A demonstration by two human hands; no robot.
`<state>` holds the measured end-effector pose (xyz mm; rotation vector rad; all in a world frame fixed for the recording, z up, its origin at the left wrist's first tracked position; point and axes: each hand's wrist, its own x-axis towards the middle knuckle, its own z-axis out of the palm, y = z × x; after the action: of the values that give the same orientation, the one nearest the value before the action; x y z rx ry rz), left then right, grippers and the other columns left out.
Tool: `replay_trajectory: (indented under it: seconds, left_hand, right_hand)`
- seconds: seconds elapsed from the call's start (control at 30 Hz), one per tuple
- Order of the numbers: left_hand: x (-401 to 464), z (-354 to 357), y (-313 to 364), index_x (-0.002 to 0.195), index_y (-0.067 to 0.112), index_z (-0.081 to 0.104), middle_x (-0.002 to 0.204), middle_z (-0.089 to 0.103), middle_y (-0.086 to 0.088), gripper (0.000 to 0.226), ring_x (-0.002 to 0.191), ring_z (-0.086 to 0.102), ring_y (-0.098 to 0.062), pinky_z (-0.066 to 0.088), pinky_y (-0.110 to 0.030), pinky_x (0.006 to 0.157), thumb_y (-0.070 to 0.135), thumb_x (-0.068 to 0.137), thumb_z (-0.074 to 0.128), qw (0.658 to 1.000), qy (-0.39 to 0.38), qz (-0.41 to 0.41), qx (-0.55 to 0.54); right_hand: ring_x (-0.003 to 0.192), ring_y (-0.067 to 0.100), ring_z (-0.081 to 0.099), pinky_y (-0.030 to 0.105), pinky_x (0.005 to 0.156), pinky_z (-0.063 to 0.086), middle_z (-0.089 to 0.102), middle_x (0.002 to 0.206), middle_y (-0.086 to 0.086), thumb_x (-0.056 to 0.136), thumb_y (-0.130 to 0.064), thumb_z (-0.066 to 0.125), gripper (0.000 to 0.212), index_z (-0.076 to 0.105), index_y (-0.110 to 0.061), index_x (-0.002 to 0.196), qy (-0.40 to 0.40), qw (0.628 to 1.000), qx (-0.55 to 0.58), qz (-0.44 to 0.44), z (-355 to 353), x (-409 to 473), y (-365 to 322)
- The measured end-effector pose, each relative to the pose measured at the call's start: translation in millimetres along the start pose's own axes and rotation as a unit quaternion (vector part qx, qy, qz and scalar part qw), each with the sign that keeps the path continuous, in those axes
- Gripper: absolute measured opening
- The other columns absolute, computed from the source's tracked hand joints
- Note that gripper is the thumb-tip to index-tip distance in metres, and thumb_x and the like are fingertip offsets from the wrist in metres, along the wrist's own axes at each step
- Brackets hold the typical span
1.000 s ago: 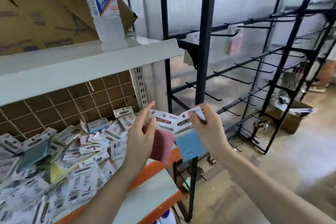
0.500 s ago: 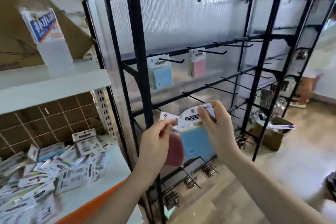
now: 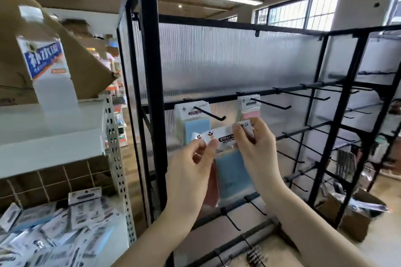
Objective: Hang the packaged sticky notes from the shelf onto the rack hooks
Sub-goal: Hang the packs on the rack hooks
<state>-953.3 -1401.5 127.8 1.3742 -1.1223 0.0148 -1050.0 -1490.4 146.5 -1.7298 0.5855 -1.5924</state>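
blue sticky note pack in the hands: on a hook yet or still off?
Off. The blue pack is pinched by its header card between the left hand and right hand, below the hook, not threaded on.

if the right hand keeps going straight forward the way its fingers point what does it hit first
Most likely the pink pack hanging on the second hook, just above and beyond the right hand, which pinches the blue pack by its header. Depth is unclear from this single view, so it could pass below the pack and reach the ribbed back panel.

head view, facing rack [image 3: 152,93], hands close
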Motion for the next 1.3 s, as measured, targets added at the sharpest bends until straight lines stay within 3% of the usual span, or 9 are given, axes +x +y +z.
replay_trajectory:
  seconds: [0.1, 0.23, 0.3, 0.5, 0.63, 0.8, 0.9, 1.0, 1.3]
  left_hand:
    - [15, 14, -3, 0.074, 0.025, 0.062, 0.068, 0.064, 0.011, 0.044, 0.063, 0.057, 0.003, 0.040, -0.011, 0.057, 0.065, 0.079, 0.045, 1.000, 0.018, -0.003, 0.017]
    - [31, 22, -6, 0.074, 0.032, 0.064, 0.073, 0.066, 0.018, 0.029, 0.066, 0.060, 0.003, 0.042, -0.012, 0.058, 0.053, 0.086, 0.050, 0.998, 0.040, -0.002, 0.050]
    - [34, 26, -8, 0.079, 0.030, 0.069, 0.074, 0.067, 0.019, 0.027, 0.070, 0.061, 0.004, 0.043, -0.012, 0.061, 0.050, 0.086, 0.052, 0.997, 0.056, -0.009, 0.060]
    - [35, 41, -17, 0.077, 0.016, 0.069, 0.068, 0.066, 0.004, 0.034, 0.068, 0.062, -0.012, 0.049, -0.040, 0.067, 0.044, 0.091, 0.055, 0.987, 0.099, -0.031, 0.124]
    - [40, 46, -25, 0.074, 0.025, 0.068, 0.058, 0.061, 0.015, 0.029, 0.061, 0.059, 0.002, 0.039, -0.013, 0.054, 0.047, 0.089, 0.054, 0.974, 0.140, -0.051, 0.168]
    - [55, 47, -39, 0.079, 0.028, 0.061, 0.066, 0.064, 0.012, 0.030, 0.060, 0.059, 0.006, 0.045, -0.014, 0.051, 0.055, 0.087, 0.050, 0.962, 0.126, -0.133, 0.201]
    - [65, 50, -47, 0.080, 0.028, 0.062, 0.069, 0.063, 0.010, 0.030, 0.059, 0.060, -0.001, 0.044, -0.014, 0.054, 0.056, 0.087, 0.051, 0.950, 0.147, -0.160, 0.226]
    - [75, 53, -47, 0.067, 0.033, 0.053, 0.071, 0.060, 0.014, 0.028, 0.070, 0.061, -0.009, 0.050, -0.028, 0.066, 0.058, 0.081, 0.053, 0.930, 0.190, -0.158, 0.273]
    - [38, 45, -51, 0.111, 0.024, 0.056, 0.072, 0.049, 0.016, 0.024, 0.056, 0.057, -0.006, 0.043, -0.026, 0.042, 0.034, 0.101, 0.036, 0.879, 0.166, -0.220, 0.390]
  right_hand:
    - [0.056, 0.014, 0.041, 0.035, 0.051, 0.039, 0.045, 0.058, 0.006, 0.091, -0.012, 0.059, 0.026, 0.046, -0.005, 0.071, -0.009, 1.000, 0.016, 0.007, 1, 24, 9]
    - [0.057, 0.017, 0.037, 0.036, 0.055, 0.039, 0.041, 0.058, 0.013, 0.093, -0.012, 0.058, 0.030, 0.042, 0.003, 0.073, -0.057, 0.997, 0.043, 0.020, 3, 46, 28]
    - [0.052, 0.011, 0.037, 0.031, 0.051, 0.040, 0.039, 0.051, -0.002, 0.093, -0.013, 0.059, 0.030, 0.042, -0.005, 0.069, -0.083, 0.995, 0.061, 0.018, 2, 52, 39]
    - [0.050, 0.007, 0.046, 0.030, 0.053, 0.042, 0.056, 0.051, -0.007, 0.089, -0.022, 0.065, 0.032, 0.049, 0.006, 0.083, -0.184, 0.978, 0.096, 0.018, 4, 70, 61]
    - [0.048, -0.001, 0.043, 0.017, 0.047, 0.036, 0.059, 0.054, -0.018, 0.089, -0.022, 0.065, 0.026, 0.050, -0.006, 0.076, -0.222, 0.972, 0.072, 0.014, 15, 84, 75]
    - [0.055, -0.001, 0.051, 0.013, 0.048, 0.037, 0.061, 0.061, -0.012, 0.087, -0.036, 0.066, 0.028, 0.047, -0.023, 0.070, -0.222, 0.975, 0.021, -0.013, 34, 100, 89]
    - [0.077, 0.023, 0.059, 0.037, 0.064, 0.048, 0.063, 0.078, 0.000, 0.088, -0.036, 0.063, 0.028, 0.048, -0.016, 0.076, -0.225, 0.972, -0.022, -0.062, 40, 107, 96]
    - [0.081, 0.032, 0.055, 0.041, 0.066, 0.044, 0.054, 0.082, 0.002, 0.088, -0.032, 0.065, 0.027, 0.048, -0.015, 0.075, -0.207, 0.972, -0.053, -0.102, 48, 115, 99]
    - [0.088, 0.029, 0.053, 0.033, 0.062, 0.032, 0.059, 0.089, 0.007, 0.091, -0.032, 0.059, 0.024, 0.050, -0.013, 0.078, -0.201, 0.967, -0.127, -0.091, 59, 123, 101]
